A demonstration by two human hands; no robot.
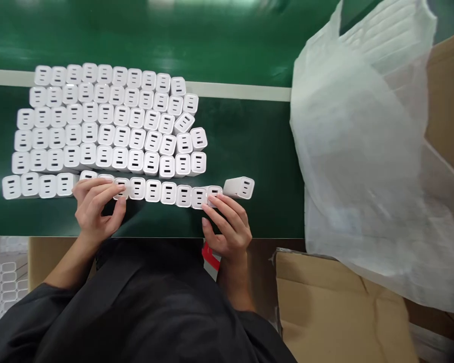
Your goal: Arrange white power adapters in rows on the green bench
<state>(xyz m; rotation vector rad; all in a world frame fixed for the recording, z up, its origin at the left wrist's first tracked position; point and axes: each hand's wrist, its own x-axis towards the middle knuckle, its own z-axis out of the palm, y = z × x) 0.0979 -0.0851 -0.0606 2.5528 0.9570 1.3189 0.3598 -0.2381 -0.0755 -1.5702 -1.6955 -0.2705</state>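
Observation:
White USB chargers (137, 188) stand in rows on a green table, port ends facing up. Over the front row, my left hand (96, 204) has curved fingers laid across several chargers, partly covering them. Its thumb is apart from the fingers, and its index fingertip touches a charger (123, 182). Toward that row's right end, the fingertips of my right hand (229, 224) rest against a pair of chargers (199, 198). The right thumb stays separate, lower down. Just right of these fingers, one charger (239, 187) leans over, apart from the row.
Behind the front row stands a block of several charger rows (106, 113), with one tilted charger (184, 122) at its right side. White foam sheeting (363, 151) drapes over the table's right end. Cardboard (336, 302) lies below it. More white pieces (3, 287) sit at lower left.

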